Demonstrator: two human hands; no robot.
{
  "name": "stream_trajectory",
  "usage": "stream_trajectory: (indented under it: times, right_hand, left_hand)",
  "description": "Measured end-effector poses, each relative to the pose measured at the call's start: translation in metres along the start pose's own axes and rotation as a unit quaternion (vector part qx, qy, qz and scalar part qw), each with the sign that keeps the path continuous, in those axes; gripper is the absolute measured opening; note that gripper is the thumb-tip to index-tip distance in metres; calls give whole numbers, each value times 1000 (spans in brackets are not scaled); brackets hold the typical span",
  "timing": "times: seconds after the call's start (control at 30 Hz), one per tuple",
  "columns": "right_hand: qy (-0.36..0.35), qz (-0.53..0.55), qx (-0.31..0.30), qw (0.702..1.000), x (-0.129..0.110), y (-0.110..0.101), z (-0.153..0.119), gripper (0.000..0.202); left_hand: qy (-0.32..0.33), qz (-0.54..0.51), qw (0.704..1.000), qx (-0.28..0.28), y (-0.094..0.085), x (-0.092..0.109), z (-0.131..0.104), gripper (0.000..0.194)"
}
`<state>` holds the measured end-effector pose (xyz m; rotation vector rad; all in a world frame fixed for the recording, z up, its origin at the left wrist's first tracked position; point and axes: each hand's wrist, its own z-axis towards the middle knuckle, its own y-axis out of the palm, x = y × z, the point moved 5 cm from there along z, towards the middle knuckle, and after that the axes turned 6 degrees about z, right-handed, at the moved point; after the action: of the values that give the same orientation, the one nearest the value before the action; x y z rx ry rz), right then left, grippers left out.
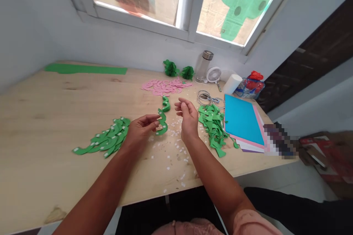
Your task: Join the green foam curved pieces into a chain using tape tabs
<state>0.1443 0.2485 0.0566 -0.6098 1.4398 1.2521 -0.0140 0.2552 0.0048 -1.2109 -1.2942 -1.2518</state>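
Note:
Between the thumb and fingers of my left hand (143, 125) is a wavy green paper cutout (163, 127) with small white squares stuck on it. Just beyond it lies a small stack of similar green cutouts (166, 105). My right hand (189, 117) is raised to the right of the cutout, apart from it. Its fingers are curled in with the thumb against them; whatever they may hold is too small to make out. Left of my left hand spreads a pile of curved green cutouts (110, 137) bearing white squares.
Small white paper bits (179, 150) litter the table (55, 117). Green scraps (212, 125), scissors (217, 101) and coloured sheets (244, 117) lie to the right. Pink cutouts (162, 86), green paper ornaments (171, 69), a bottle (204, 67) and a small fan (214, 75) are at the back.

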Motion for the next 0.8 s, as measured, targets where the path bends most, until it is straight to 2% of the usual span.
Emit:
stream_trajectory:
  times: [0.07, 0.17, 0.23, 0.3, 0.37, 0.47, 0.57, 0.67, 0.8]
  right_hand:
    - [-26, 8, -32, 999, -18, 5, -1, 26]
    - [2, -32, -106, 994, -27, 10, -4, 21]
    - [-20, -54, -141, 988, -31, 6, -6, 23]
    - [-34, -82, -148, 985, -35, -7, -8, 25]
    - [-37, -103, -117, 987, -40, -33, -11, 25]
    - [-100, -172, -25, 980, -60, -93, -17, 25]
    - [-145, -221, 91, 960, -84, -173, -27, 27]
    - [-178, -287, 209, 918, -110, -263, -38, 32]
    - [-196, -379, 324, 844, -143, -372, -52, 38]
  left_hand:
    - [-2, 5, 1000, -9, 1, -2, 0, 29]
    - [-16, 1, 1000, -11, 3, -2, -1, 30]
    - [-24, 0, 1000, -5, 4, -1, -3, 31]
    - [-30, 12, 999, 5, 3, 1, -5, 31]
    - [-36, 17, 999, 12, 2, 1, -4, 30]
    - [-32, 18, 999, 23, 0, 1, -2, 30]
    - [-31, 25, 999, 34, -1, 3, -1, 32]
    - [-39, 48, 997, 54, 1, 10, -4, 33]
    - [-42, 78, 992, 89, 5, 21, -10, 28]
